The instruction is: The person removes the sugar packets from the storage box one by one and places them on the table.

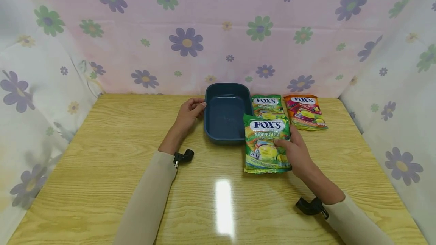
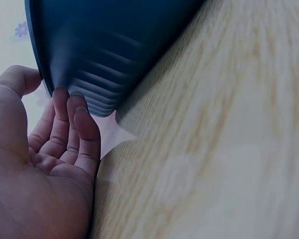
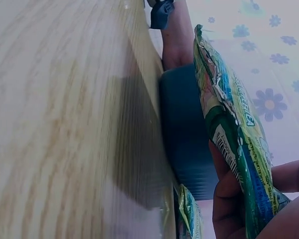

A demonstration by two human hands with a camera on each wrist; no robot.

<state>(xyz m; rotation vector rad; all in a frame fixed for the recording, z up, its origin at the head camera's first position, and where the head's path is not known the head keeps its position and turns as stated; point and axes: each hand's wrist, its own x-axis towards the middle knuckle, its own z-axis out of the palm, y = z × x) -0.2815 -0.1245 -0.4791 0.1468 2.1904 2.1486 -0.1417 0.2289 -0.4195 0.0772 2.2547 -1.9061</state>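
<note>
A dark blue plastic basin stands near the back of the table. My left hand is at its left side; in the left wrist view the thumb touches the rim and the curled fingers meet the ribbed wall. My right hand pinches a green candy bag labelled Fox's Spring Tea, thumb on its front and fingers behind. The bag hangs upright above the table, in front of the basin's right front corner. In the right wrist view that bag shows edge-on.
Another green Spring Tea bag lies right of the basin, partly hidden by the held one. An orange-red Fox's Fruits bag lies farther right. Behind the wooden table hangs a flowered cloth.
</note>
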